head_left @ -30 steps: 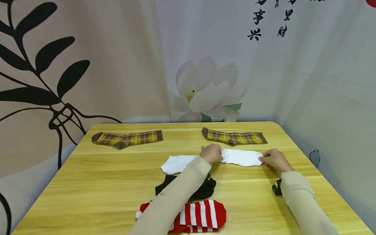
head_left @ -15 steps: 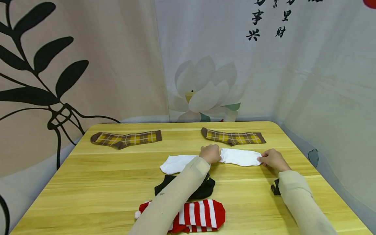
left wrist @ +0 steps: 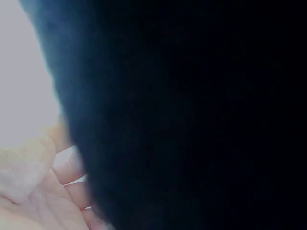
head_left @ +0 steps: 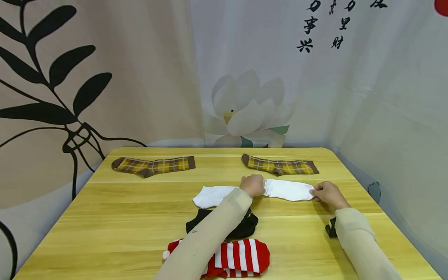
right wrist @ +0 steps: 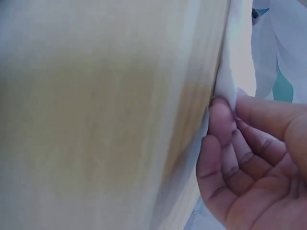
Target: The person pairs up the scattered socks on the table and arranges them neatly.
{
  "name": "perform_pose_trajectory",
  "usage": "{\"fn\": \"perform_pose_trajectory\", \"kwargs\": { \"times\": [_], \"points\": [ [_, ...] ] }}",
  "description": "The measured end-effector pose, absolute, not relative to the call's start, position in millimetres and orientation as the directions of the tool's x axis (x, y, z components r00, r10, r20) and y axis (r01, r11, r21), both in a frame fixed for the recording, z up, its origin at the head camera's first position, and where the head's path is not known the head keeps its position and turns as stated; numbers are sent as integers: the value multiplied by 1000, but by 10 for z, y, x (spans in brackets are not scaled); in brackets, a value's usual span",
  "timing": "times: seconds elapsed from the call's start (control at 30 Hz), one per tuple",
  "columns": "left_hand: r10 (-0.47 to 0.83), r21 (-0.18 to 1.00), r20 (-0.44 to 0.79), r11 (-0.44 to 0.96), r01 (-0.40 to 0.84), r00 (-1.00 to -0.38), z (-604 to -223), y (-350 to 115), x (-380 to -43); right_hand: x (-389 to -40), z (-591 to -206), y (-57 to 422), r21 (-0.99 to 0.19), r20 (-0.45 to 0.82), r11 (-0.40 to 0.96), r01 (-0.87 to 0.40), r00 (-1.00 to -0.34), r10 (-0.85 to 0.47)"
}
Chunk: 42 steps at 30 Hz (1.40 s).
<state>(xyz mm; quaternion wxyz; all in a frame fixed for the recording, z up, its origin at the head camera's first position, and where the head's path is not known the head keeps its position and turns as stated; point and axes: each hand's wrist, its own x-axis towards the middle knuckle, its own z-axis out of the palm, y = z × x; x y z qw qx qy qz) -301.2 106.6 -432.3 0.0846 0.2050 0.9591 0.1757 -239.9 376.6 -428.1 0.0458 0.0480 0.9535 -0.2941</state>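
Note:
A white sock (head_left: 288,189) lies stretched lengthwise between my two hands in the head view. My right hand (head_left: 329,193) pinches its right end between thumb and fingers; the right wrist view shows the white cloth (right wrist: 230,76) in that pinch. At the sock's left end my left hand (head_left: 252,186) grips the edge with curled fingers, its fingertips mostly hidden behind the hand. A second white sock (head_left: 211,196) lies left of it, partly covered by my left forearm. A dark shape blocks most of the left wrist view, leaving part of the left palm (left wrist: 48,206) visible.
Two brown and yellow plaid socks (head_left: 154,166) (head_left: 280,165) lie apart near the wooden table's (head_left: 105,225) far edge. Black socks (head_left: 243,227) and red-and-white striped socks (head_left: 241,256) lie nearer, under my left forearm. A printed curtain (head_left: 157,77) hangs behind the table.
The head view has shifted slightly, so the whole scene sits a little lower. Both hands stay at the ends of the white sock.

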Motion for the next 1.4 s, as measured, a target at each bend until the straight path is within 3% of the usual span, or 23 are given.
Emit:
{"fn": "perform_pose_trajectory", "kwargs": {
  "times": [0.63, 1.4],
  "points": [
    [469, 397, -67, 822, 408, -880, -4276, 1005, -2990, -2360, -4216, 3790, -557, -103, 822, 123, -992, 79],
    [491, 540, 0, 733, 413, -871, -4103, 915, -2897, -2187, -4053, 3752, -573, 23, 817, 70, -995, 101]
  ]
}}
